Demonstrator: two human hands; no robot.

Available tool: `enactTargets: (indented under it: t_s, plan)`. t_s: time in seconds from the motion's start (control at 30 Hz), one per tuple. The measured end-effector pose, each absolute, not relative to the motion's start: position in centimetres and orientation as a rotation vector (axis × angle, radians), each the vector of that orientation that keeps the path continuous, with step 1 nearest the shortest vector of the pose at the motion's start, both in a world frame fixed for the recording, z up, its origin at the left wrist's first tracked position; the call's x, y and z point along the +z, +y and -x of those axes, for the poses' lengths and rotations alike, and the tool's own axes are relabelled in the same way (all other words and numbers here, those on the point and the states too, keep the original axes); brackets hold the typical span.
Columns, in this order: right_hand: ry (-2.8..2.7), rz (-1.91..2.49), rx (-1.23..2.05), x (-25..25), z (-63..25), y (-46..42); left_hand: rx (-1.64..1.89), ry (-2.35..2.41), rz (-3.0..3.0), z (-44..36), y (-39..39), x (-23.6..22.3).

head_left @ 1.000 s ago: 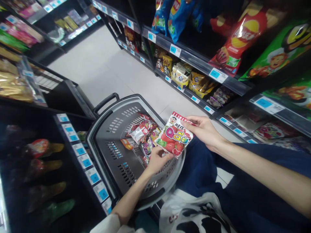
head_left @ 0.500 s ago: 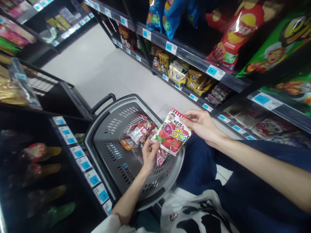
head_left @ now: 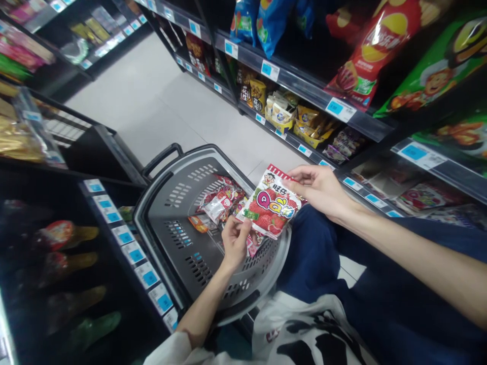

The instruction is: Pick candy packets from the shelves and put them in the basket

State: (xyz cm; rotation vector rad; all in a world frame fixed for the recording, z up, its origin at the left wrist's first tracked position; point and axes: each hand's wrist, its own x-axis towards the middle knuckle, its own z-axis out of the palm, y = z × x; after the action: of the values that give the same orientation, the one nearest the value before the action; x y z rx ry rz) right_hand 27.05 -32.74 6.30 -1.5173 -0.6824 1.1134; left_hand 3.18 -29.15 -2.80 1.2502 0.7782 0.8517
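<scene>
A red and white strawberry candy bag [head_left: 270, 207] is held over a grey shopping basket [head_left: 178, 203]. My right hand [head_left: 319, 190] pinches its top right corner. My left hand [head_left: 235, 241] grips the bag's lower left corner, fingers curled around it. Inside the basket lie several small snack packets [head_left: 220, 203], partly hidden behind the bag and my left hand.
The basket stands on a pale tiled aisle floor [head_left: 160, 106] with its black handle [head_left: 162, 157] at the far end. Shelves of chip bags [head_left: 373, 45] and snack boxes [head_left: 281, 114] line the right. A dark shelf with blue price tags [head_left: 129, 251] runs along the left.
My left hand has shifted left along the bag's lower edge and closed on its corner. The bag has risen slightly and tilted flatter over the basket.
</scene>
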Motion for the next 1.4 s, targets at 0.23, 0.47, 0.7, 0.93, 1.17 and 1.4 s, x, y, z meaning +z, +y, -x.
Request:
enactTargets:
  t_s: [0.23,0.47,0.7,0.93,1.17,1.4]
  plan:
    - [-0.895,1.547,0.960,7.5,-27.2,-32.7,0.882,0.782,-1.297,-3.0,-29.2,-2.4]
    - [-1.123,1.698,0.800,5.9,-27.7,-33.2,0.880,0.828,-1.304,-3.4,-29.3,-2.1]
    - [-1.483,1.627,0.745,7.9,-28.4,-34.7,1.104,0.885,-1.511,-3.5,-29.2,-2.2]
    - [-2.109,1.339,0.641,8.5,-30.3,-34.1,1.589,0.274,-2.456,-1.6,-27.0,-3.1]
    - [-2.212,1.282,0.576,7.3,-30.6,-33.5,1.405,0.339,-2.566,0.8,-26.3,-4.5]
    - [-2.332,1.260,0.458,6.7,-30.6,-33.6,1.742,0.434,-2.282,-1.7,-27.1,-3.8]
